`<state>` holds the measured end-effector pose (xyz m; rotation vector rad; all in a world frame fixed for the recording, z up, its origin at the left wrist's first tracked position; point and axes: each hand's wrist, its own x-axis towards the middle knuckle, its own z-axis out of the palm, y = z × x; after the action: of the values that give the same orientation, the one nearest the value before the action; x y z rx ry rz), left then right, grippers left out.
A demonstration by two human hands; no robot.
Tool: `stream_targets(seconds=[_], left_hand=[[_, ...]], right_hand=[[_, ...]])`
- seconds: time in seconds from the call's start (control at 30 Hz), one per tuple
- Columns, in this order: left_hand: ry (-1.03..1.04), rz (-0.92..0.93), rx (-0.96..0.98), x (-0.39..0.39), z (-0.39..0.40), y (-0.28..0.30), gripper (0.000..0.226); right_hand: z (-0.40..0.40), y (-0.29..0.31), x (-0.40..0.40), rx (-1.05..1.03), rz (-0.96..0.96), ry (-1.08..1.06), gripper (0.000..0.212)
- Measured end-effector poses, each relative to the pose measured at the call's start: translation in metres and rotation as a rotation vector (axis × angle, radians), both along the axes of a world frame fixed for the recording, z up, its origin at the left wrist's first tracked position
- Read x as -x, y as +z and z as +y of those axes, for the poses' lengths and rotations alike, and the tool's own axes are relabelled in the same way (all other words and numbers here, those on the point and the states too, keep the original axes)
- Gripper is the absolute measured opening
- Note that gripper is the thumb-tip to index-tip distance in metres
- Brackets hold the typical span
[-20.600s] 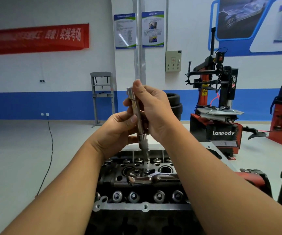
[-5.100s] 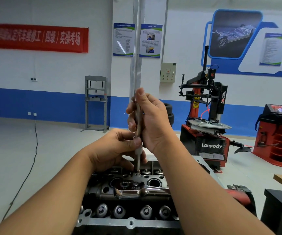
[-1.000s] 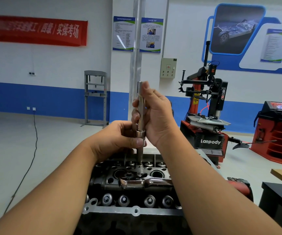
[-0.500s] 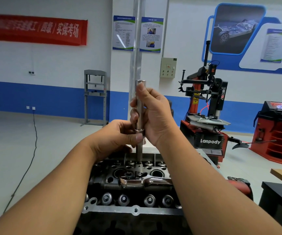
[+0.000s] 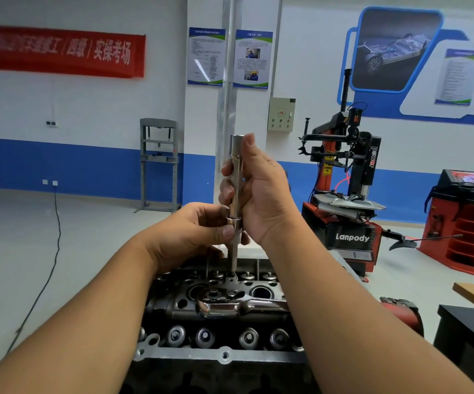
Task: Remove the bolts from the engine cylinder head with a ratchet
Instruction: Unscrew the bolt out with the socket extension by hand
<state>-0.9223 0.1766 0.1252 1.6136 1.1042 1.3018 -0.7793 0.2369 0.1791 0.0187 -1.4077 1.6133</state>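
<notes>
- Right now your right hand [image 5: 261, 191] is wrapped around the upper part of the upright extension bar [image 5: 236, 194].
- Your left hand [image 5: 193, 231] pinches its lower collar.
- Its tip sits on a bolt [image 5: 231, 275] in the cylinder head [image 5: 218, 317].
- Just nearer, the ratchet [image 5: 230, 305] lies flat across the head.

Your one head camera looks forward and slightly down, close over the cylinder head [image 5: 221, 302], your forearms reaching in from below, workshop wall [image 5: 87, 109] far beyond.
</notes>
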Motion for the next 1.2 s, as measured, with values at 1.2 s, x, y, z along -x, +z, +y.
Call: stream_targets(seconds=[1.2], left_hand=[[0.047,0.068,-0.007,-0.0053,-0.0032,0.0021,0.042]], right_hand=[[-0.0031,-0.0022,0.0014,-0.051,0.008,-0.052,0.034]])
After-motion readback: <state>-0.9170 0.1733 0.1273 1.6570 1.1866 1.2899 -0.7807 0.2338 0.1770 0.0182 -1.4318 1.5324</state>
